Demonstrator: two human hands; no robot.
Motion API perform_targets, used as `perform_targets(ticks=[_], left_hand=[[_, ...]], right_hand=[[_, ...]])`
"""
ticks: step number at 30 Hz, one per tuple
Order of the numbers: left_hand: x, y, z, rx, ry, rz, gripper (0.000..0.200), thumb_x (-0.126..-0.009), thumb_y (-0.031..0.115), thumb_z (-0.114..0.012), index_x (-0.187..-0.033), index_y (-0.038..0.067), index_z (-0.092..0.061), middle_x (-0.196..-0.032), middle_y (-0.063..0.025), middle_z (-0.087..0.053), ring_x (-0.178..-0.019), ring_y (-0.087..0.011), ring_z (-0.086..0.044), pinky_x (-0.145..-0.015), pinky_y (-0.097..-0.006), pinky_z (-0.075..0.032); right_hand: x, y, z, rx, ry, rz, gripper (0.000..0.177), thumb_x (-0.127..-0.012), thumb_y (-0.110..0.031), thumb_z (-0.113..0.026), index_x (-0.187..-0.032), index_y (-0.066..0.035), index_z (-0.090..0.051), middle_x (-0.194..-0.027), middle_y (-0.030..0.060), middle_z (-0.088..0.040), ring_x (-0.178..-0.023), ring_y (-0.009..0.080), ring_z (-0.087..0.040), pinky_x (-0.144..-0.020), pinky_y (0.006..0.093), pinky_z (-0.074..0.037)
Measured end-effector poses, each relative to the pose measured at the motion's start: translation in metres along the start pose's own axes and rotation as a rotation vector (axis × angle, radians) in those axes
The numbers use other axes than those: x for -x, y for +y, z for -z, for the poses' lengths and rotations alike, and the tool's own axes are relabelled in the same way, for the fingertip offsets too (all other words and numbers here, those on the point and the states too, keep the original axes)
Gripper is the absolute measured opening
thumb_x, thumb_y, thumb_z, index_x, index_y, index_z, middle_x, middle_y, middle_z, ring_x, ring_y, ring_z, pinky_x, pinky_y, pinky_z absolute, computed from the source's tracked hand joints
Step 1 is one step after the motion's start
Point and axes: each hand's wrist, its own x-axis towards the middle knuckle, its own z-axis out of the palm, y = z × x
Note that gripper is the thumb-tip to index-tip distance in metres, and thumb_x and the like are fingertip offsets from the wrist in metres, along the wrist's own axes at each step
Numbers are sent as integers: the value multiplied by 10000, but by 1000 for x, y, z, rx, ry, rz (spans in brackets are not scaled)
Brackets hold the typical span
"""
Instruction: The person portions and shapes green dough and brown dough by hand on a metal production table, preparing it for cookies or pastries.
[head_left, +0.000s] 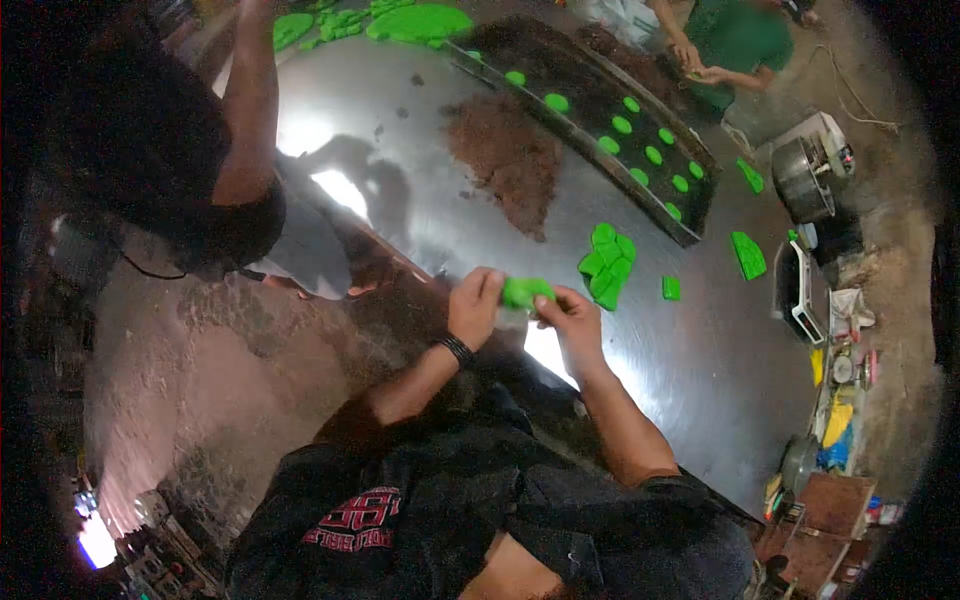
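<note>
Between my two hands is a lump of bright green, dough-like material (524, 292), held above the near edge of the metal table (440, 190). My left hand (474, 308) grips its left end, fingers closed. At the other end, my right hand (572, 322) pinches it between thumb and fingers. Just beyond my right hand lies a cluster of flattened green pieces (607, 266) pressed together. A small green block (671, 288) sits to the right of that cluster, and a larger green wedge (747, 256) is farther right.
A long dark tray (590, 110) holds several green discs. Brown crumbs (505, 155) are spread beside it. A digital scale (802, 290) and metal pot (802, 180) stand at right. One co-worker (150, 150) leans in at left; another person's hands (697, 68) work across the table.
</note>
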Motion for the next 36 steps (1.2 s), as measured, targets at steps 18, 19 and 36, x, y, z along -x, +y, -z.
perform_targets(ticks=[18,19,36], left_hand=[[-28,-10,-48,949,34,566,397,-916,304,-407,-1056,-46,-532,-1091,-238,-587,-987,-362,-592,-857,-427,-484],[-38,-5,-47,992,37,616,406,-922,303,-390,-1064,-52,-526,-1102,-240,-580,-994,-367,-587,-862,-434,-482],[-34,-5,-72,935,-12,826,299,-964,276,-405,-1025,9,-524,-952,-113,-570,-903,-227,-582,-787,-384,-498]], right_hand=[[-227,63,59,1331,-626,691,150,-757,-82,-567,-878,-34,-642,-958,140,-633,-792,347,-603,-680,437,-496],[-229,65,63,1322,-623,707,118,-721,-84,-586,-807,-30,-646,-909,157,-637,-759,350,-609,-673,432,-502],[-72,7,43,508,-425,363,412,-690,17,-588,-1102,7,-590,-1014,148,-598,-984,265,-559,-874,352,-435]])
